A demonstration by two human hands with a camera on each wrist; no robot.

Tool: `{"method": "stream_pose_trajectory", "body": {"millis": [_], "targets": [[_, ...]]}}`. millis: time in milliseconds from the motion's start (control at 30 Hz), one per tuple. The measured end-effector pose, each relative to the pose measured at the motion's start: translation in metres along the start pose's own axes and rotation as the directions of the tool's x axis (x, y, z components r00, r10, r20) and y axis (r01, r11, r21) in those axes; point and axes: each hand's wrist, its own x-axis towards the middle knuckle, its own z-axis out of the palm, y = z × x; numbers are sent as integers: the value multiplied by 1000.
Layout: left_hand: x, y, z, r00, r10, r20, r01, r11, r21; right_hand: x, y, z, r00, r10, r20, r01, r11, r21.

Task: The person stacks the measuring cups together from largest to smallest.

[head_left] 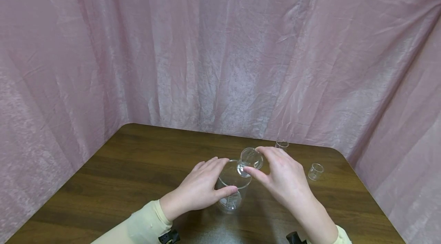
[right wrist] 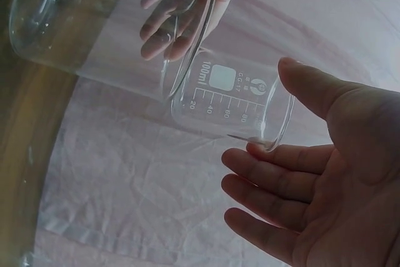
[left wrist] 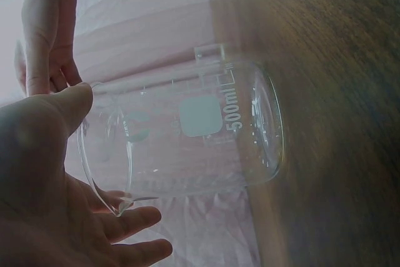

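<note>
A large clear 500 ml glass beaker [left wrist: 206, 148] stands upright on the table. My left hand [head_left: 198, 186] holds it by the rim, thumb on the near side and fingers along the left. My right hand [head_left: 284, 175] pinches a small 100 ml glass beaker [right wrist: 222, 101] near its rim, between thumb and index finger; the other fingers stay apart from the glass. The small beaker's base overlaps the large beaker's rim in the head and right wrist views; whether the two touch I cannot tell. No contents can be made out in the small beaker.
Two more small glass beakers stand on the right of the wooden table [head_left: 138, 160]: one beaker [head_left: 316, 172] near the right edge, another beaker [head_left: 281, 144] by the back edge, partly behind my right hand. Pink curtains [head_left: 213, 64] hang behind and at the sides.
</note>
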Motion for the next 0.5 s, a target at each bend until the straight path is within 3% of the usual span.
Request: {"method": "stream_pose_trajectory", "body": {"millis": [500], "targets": [[0,0,0,1000,-5,5,5,1000,1,0,-1,10,1000,-23,10,23,999,22]]}}
